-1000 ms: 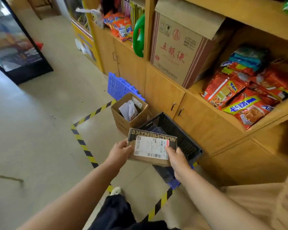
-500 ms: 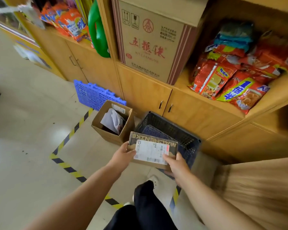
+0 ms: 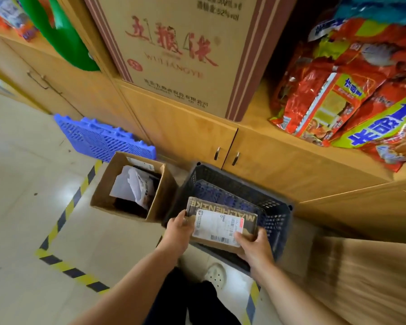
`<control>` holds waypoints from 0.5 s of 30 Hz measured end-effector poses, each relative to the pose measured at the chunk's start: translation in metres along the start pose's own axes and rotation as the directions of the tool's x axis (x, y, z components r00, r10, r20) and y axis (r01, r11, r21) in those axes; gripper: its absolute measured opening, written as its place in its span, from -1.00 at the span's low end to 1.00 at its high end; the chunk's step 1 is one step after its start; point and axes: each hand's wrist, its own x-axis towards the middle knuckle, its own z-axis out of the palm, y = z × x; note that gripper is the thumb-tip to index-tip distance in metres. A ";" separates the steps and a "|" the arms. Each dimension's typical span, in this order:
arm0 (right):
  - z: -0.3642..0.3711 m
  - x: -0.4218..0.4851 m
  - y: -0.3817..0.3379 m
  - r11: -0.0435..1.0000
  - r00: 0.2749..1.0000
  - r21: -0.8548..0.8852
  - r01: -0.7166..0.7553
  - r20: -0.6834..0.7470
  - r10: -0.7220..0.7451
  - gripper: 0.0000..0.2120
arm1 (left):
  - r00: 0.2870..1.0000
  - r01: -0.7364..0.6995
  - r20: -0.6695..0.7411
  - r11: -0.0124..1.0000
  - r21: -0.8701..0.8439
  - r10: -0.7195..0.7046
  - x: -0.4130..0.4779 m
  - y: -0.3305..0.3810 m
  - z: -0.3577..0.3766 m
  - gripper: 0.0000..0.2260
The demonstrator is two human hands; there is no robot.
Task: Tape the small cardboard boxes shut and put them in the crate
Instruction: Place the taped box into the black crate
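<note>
You hold the small cardboard box (image 3: 222, 225) above the near rim of the dark crate (image 3: 279, 219). Your left hand (image 3: 177, 233) grips its left end and your right hand (image 3: 253, 248) its near right corner. The box looks light and stiff, so end grips suit it. An open carton (image 3: 161, 195) stands just beside the crate's left wall, and the cabinet (image 3: 188, 134) is close behind.

Small labelled cardboard box (image 3: 220, 227) between the hands, left hand (image 3: 177, 233) and right hand (image 3: 253, 248), over the dark crate (image 3: 275, 219)
</note>
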 end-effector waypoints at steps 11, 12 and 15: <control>0.074 0.234 0.083 0.997 0.984 -0.068 0.028 -0.172 -0.040 -0.77 | 0.996 -0.079 0.044 0.980 0.183 0.072 0.212 -0.032 0.053 -0.50; 0.080 0.253 0.089 0.997 0.983 -0.077 0.031 -0.176 -0.044 -0.75 | 0.995 -0.097 0.042 0.976 0.194 0.090 0.234 -0.038 0.058 -0.49; 0.094 0.311 0.112 0.996 0.984 -0.083 0.013 -0.174 -0.027 -0.70 | 0.992 -0.128 0.049 0.959 0.254 0.119 0.290 -0.053 0.072 -0.46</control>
